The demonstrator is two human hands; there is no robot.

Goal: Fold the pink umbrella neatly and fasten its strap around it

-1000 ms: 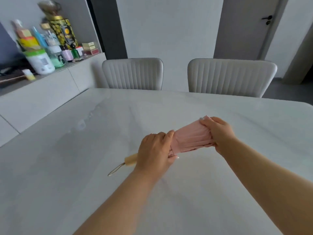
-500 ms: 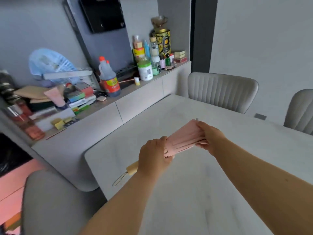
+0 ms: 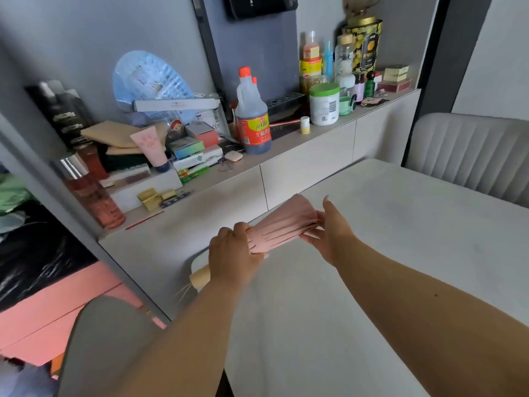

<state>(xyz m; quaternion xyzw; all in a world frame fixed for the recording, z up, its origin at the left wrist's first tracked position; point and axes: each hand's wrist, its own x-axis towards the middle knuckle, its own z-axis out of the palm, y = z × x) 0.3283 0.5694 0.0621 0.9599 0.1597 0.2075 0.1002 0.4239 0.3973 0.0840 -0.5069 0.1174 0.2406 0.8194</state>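
Note:
The pink umbrella [image 3: 282,224] is collapsed, its pleated fabric gathered into a loose bundle held above the left corner of the pale table [image 3: 400,253]. My left hand [image 3: 233,253] grips the bundle near the handle end, and the tan wooden handle [image 3: 200,277] with a thin wrist loop sticks out below it. My right hand [image 3: 333,236] holds the wider far end of the fabric between thumb and fingers. I cannot see the strap.
A cluttered sideboard [image 3: 286,167] runs along the left wall with a large sauce bottle [image 3: 253,118], a white tub [image 3: 324,104], boxes and bottles. A grey chair [image 3: 469,153] stands behind the table and another chair back [image 3: 106,339] is near left.
The view has swung left toward the sideboard. Both hands kept hold of the umbrella, now over the table's left corner, and my right hand's fingers have loosened toward the fabric's end.

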